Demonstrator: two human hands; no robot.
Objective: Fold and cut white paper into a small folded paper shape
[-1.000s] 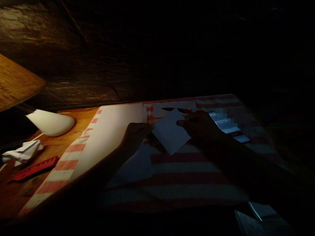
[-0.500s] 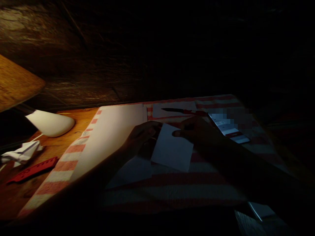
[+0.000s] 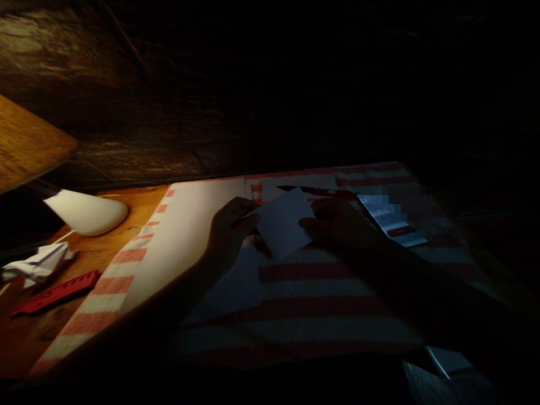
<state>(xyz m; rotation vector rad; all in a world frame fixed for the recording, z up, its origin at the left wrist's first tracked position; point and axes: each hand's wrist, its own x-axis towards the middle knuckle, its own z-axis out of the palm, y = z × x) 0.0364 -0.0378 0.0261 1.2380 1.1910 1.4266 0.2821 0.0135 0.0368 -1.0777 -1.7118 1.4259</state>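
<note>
Dim light, mostly from the left. Striped cloth (image 3: pixel 312 323) laid over a wooden desk (image 3: pixel 147 197).

A small, squarish piece of white paper (image 3: pixel 284 225) is held up above the cloth, near its middle, tilted with one corner pointing away from the person. Left hand (image 3: pixel 230 228): fingers bent in, pinching the paper's left edge. Right hand (image 3: pixel 333 219): thumb lying on the paper's face near the right edge, other fingers behind and mostly lost in shadow; reads as a pinch.

State of the work, as far as shows: the piece is separate from the large white sheet (image 3: pixel 185 230), its visible edges look straight, and no crease can be made out. My judgement: cutting to size is done for this piece, while any folding is either not begun or too faint to see. Handling is in progress; the paper is not set down.

Other paper lies flat: a loose sheet (image 3: pixel 242 287) below the left hand, and a strip (image 3: pixel 270 192) toward the back with a knife (image 3: pixel 329 192) across it, untouched. Just right of the knife handle, a lit phone (image 3: pixel 390 219).

On the bare wood at left: lamp base (image 3: pixel 86 211), crumpled paper (image 3: pixel 37 263), a flat red object (image 3: pixel 59 292), use unclear.
</note>
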